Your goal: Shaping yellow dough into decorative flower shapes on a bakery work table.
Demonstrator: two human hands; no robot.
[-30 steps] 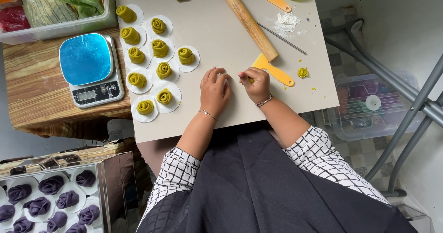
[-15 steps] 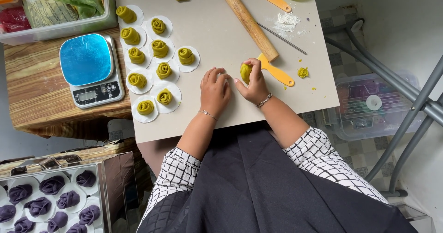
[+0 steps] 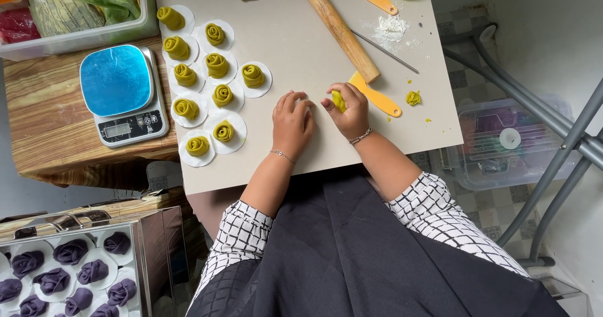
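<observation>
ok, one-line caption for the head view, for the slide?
Right hand pinches a green dough piece beside the left hand on a board, next to rows of rolled dough roses.

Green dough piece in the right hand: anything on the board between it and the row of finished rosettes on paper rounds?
Only the left hand, resting flat on the board beside the right hand holding the green dough piece. Beyond it, bare board up to the rosettes.

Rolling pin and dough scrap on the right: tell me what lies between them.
In the head view, the orange scraper lies between the rolling pin and the dough scrap, its blade tucked under the pin's near end.
</observation>
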